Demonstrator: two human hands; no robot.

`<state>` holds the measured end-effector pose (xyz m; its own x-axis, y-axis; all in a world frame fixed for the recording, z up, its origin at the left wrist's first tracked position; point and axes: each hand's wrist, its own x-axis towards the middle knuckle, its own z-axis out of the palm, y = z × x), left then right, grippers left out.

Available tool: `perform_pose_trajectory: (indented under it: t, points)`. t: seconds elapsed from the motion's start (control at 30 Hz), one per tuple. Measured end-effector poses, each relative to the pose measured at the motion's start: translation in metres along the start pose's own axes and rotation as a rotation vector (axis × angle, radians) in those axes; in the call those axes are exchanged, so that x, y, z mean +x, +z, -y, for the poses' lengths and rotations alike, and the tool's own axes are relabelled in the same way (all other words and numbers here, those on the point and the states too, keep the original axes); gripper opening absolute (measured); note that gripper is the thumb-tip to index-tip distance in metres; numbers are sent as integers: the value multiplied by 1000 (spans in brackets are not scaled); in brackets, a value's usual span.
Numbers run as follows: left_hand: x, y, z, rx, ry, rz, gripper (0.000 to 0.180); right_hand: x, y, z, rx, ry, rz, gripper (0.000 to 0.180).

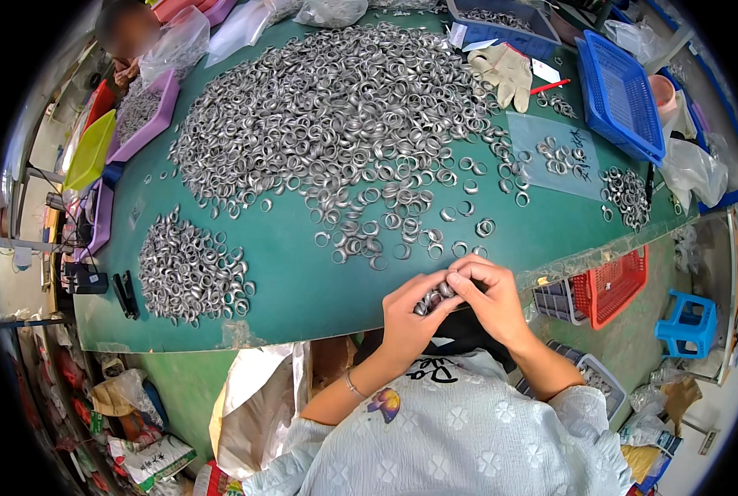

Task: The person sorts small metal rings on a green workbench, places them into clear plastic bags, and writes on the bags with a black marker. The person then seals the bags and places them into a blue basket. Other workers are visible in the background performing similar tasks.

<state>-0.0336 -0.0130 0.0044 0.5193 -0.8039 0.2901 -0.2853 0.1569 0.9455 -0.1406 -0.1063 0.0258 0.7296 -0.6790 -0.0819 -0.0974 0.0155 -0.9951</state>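
My left hand (pixel 410 318) is closed around several grey metal rings (pixel 422 307) at the table's near edge. Against it, my right hand (pixel 494 299) has its thumb and fingers pinched on a metal ring (pixel 446 290) at the top of the handful; the fingers partly hide it. Just beyond my hands, loose rings (pixel 403 250) lie scattered on the green tabletop (pixel 303 306). A very large heap of the same rings (pixel 327 116) spreads across the far middle. To the left sits a smaller pile (pixel 188 269), and another (pixel 625 197) lies at the right.
A beige work glove (pixel 505 73), a red pen (pixel 550 86) and a clear plastic sheet (pixel 542 140) with rings lie far right, beside a blue basket (pixel 625 99). A purple bin (pixel 150 116) stands left, near another person. A red crate (pixel 613 285) is below the right edge.
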Motion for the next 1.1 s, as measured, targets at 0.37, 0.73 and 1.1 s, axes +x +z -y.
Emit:
perform_pose_trajectory:
  t: [0.37, 0.73, 1.1]
  points:
    - [2, -21, 9, -1156, -854, 80, 26, 25, -10, -16, -1009, -402, -314, 19]
    - [4, -15, 1, -685, -753, 257, 27, 7, -11, 0, -188, -209, -102, 16]
    - [5, -17, 7, -879, -853, 368, 24, 28, -40, -5, -758, -368, -341, 25]
